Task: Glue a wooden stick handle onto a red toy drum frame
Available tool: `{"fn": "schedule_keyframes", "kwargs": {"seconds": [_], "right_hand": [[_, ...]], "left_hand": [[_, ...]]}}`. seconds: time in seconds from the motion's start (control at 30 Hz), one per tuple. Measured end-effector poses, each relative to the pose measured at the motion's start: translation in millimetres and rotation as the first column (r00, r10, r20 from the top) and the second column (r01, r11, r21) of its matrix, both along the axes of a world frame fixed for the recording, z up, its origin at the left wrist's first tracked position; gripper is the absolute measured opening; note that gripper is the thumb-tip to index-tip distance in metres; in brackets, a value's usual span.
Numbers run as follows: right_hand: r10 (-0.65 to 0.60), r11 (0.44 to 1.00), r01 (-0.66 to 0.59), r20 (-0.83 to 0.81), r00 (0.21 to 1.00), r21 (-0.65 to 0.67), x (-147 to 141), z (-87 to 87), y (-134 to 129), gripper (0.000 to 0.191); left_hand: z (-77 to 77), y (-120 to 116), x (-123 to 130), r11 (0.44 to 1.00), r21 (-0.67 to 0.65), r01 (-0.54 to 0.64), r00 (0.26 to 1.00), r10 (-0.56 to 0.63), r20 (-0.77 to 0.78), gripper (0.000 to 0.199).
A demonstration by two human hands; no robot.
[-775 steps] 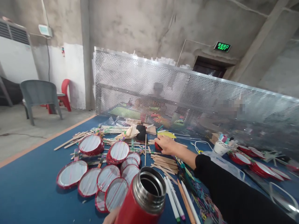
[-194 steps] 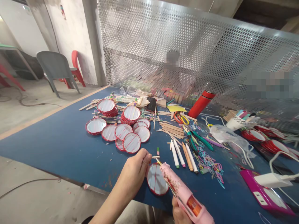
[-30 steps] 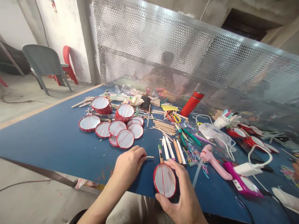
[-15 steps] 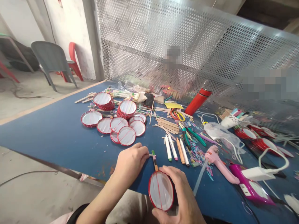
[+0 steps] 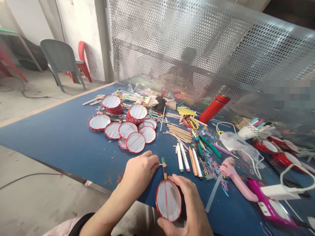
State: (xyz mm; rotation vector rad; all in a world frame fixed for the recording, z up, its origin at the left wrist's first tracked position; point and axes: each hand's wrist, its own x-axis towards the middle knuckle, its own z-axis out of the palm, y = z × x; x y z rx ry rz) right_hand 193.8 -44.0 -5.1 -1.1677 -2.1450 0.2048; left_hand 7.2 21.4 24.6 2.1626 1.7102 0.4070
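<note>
Lying between the held disc (image 5: 168, 200) and wooden sticks (image 5: 180, 132) are markers (image 5: 193, 161).

Your light even, moderately bright; whitewashed wall (image 5: 81, 24) palest at upper left, dark opening (image 5: 292, 11) dimmest at upper right. Glare spots along perforated metal panel (image 5: 157, 36). Soft shadow on blue table (image 5: 61, 141) beside your left hand (image 5: 141, 170). Shapes stretch toward your frame edges; far craft sticks (image 5: 93, 100) smeared; pixel blocks (image 5: 187, 58) over panel.
</note>
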Motion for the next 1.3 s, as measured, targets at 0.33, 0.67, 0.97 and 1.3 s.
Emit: {"fn": "schedule_keyframes", "kwargs": {"seconds": [0.33, 0.67, 0.97, 1.3], "right_hand": [[-0.002, 1.000, 0.002, 0.007, 1.000, -0.012, -0.4, -0.3, -1.3, 0.078], [-0.008, 1.000, 0.008, 0.031, 0.999, -0.004, -1.0, -0.8, -1.5, 0.077], [-0.005, 1.000, 0.004, 0.060, 0.998, 0.007, -1.6, 1.0, -2.1, 0.079], [-0.006, 1.000, 0.005, 0.065, 0.998, 0.007, -2.0, -0.4, 0.3, 0.081]], "left_hand": [[2.3, -1.0, -0.6, 1.000, -0.010, -0.007, 1.000, 0.007, -0.012, 0.019], [-0.6, -1.1, -0.8, 1.000, 0.003, 0.002, 1.000, -0.002, -0.021, 0.019], [3.0, -1.0, 0.1, 1.000, -0.021, -0.004, 0.999, 0.003, -0.036, 0.021], [2.2, -0.2, -1.8, 1.000, -0.018, 0.009, 1.000, -0.009, -0.006, 0.016]]}}
